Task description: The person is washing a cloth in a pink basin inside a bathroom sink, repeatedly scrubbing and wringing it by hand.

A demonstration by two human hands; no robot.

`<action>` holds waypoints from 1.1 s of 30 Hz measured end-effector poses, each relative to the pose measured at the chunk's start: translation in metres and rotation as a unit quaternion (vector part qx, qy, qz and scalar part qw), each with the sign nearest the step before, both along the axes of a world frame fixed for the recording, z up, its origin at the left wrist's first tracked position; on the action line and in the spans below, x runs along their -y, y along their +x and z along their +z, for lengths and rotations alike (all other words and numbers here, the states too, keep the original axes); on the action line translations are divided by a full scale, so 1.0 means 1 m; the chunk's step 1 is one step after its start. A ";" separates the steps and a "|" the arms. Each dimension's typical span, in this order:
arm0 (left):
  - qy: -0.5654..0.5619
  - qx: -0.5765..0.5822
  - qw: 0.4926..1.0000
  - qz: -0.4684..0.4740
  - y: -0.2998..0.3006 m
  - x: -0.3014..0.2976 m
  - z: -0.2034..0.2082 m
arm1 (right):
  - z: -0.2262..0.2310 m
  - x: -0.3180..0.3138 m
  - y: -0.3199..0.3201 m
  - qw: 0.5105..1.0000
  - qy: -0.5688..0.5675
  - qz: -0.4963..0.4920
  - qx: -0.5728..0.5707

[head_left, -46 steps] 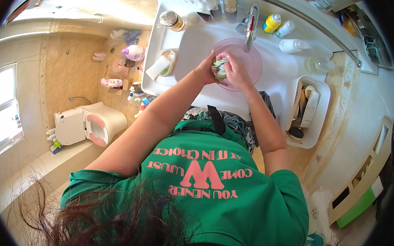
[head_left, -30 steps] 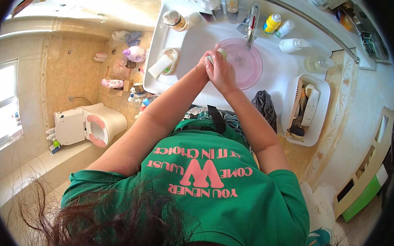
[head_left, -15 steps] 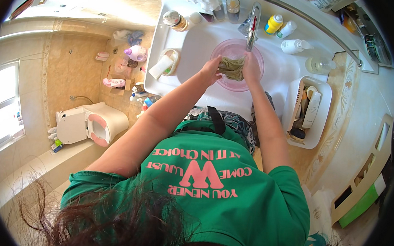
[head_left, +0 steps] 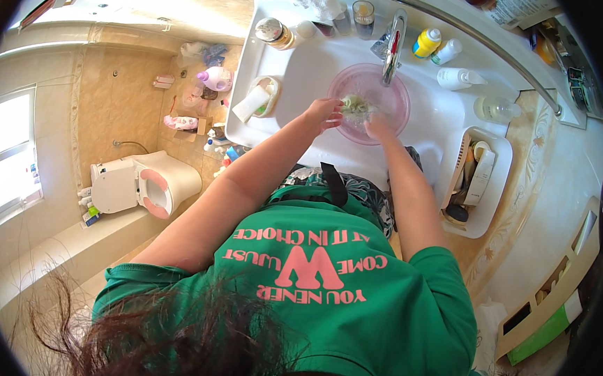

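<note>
A pink round basin (head_left: 403, 101) of water stands in the white sink under the tap (head_left: 394, 48). Low in it, an olive-green cloth (head_left: 354, 106) is bunched up, half blurred by splashing water. My left hand (head_left: 325, 114) reaches over the basin's left rim, its curled fingers gripping the cloth's left end. On the cloth's other side my right hand (head_left: 380, 126) is closed at its right end, low at the water. Motion and splashes partly hide the right fingertips.
Behind the basin stand a yellow bottle (head_left: 426, 43), a white pump bottle (head_left: 456, 78) and a dark glass (head_left: 363, 19). A soap tray (head_left: 272, 96) sits at the left. On the right is a white basket (head_left: 500, 167) of toiletries. A metal rail (head_left: 460, 24) crosses behind.
Both hands have gone down into the basin with the cloth, which was held stretched between them above the water. Water now splashes around it. The view has shifted slightly.
</note>
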State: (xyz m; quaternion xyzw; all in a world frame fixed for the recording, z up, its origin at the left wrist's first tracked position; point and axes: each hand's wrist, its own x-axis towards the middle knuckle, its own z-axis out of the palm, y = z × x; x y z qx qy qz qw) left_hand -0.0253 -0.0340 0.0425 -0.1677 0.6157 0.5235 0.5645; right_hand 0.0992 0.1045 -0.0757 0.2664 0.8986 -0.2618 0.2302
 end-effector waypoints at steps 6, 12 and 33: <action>-0.061 0.037 0.996 0.053 0.004 -0.014 0.035 | 0.067 -0.005 -0.020 0.837 -0.441 -0.174 -0.275; 0.097 0.157 0.973 0.136 -0.005 -0.019 0.053 | 0.180 0.034 -0.031 0.790 -0.426 -0.145 -0.416; 0.133 -0.010 0.987 0.095 0.014 -0.023 0.032 | 0.209 0.065 -0.049 0.833 -0.115 -0.122 -0.527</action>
